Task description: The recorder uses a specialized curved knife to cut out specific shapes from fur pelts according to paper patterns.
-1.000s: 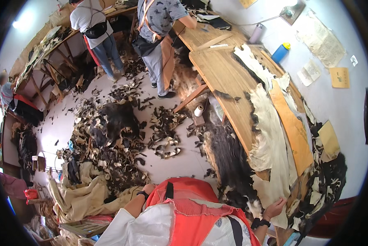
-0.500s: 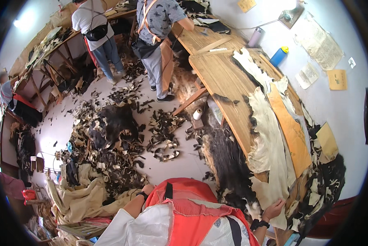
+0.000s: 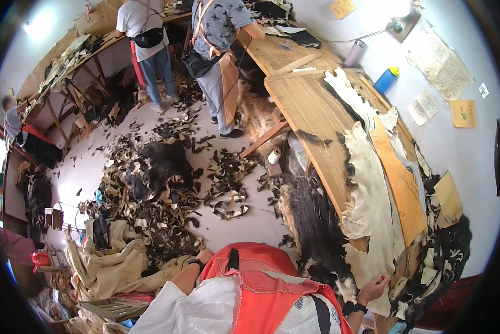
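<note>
A long pale hide (image 3: 367,206), dark hair showing along its left edge, lies flesh side up on the wooden table to my right. My right hand (image 3: 374,289), with a black band at the wrist, is over the near end of this hide. Its fingers are curled together; whether they pinch the hide or something small cannot be made out. On the hide's right side lies an orange-tan pattern sheet (image 3: 395,178). My left hand (image 3: 205,256) rests by the red apron (image 3: 261,253) at my front, its fingers mostly hidden.
The wooden table (image 3: 297,106) runs away along the wall, with a blue bottle (image 3: 385,81) and a purple flask (image 3: 354,54) on it. Dark fur scraps (image 3: 161,167) cover much of the floor. A thread cone (image 3: 274,156) stands under the table. Several people work at far benches.
My right hand has lifted slightly and its fingers have curled in from lying against the hide. The whole view has shifted a little. One far person stands nearer to the other.
</note>
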The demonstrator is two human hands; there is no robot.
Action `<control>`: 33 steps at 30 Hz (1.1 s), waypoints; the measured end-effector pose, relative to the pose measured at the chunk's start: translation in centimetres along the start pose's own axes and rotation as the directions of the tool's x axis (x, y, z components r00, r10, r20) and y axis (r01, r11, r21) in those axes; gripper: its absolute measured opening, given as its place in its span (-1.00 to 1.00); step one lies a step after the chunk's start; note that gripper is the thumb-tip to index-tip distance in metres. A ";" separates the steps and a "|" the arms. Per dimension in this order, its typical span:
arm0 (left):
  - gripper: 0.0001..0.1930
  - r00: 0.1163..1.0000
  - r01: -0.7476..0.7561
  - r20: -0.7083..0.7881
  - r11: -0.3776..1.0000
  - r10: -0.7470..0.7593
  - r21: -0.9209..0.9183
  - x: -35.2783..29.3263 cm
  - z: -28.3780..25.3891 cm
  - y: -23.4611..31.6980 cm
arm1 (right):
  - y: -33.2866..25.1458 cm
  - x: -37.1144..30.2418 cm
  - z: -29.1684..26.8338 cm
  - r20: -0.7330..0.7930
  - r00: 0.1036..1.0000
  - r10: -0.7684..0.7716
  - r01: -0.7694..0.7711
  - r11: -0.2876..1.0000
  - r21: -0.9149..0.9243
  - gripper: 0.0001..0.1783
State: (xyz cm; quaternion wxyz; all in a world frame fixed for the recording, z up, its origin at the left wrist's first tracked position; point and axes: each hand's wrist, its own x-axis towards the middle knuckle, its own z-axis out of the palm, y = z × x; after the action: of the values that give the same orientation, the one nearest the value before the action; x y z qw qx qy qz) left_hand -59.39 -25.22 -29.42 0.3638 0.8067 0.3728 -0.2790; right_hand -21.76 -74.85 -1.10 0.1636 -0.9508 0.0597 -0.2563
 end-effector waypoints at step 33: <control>-0.59 0.996 -0.084 0.037 0.996 0.083 0.031 -1.5 -1.8 1.7 | 3.0 0.3 1.4 0.007 1.000 -0.014 0.014 0.998 -0.055 -0.84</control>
State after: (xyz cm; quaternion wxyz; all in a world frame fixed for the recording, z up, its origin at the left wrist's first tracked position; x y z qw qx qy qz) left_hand -58.56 -25.19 -26.70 0.3687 0.8223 0.3274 -0.2840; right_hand -20.91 -77.31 -3.17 0.1356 -0.9562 0.0597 -0.2525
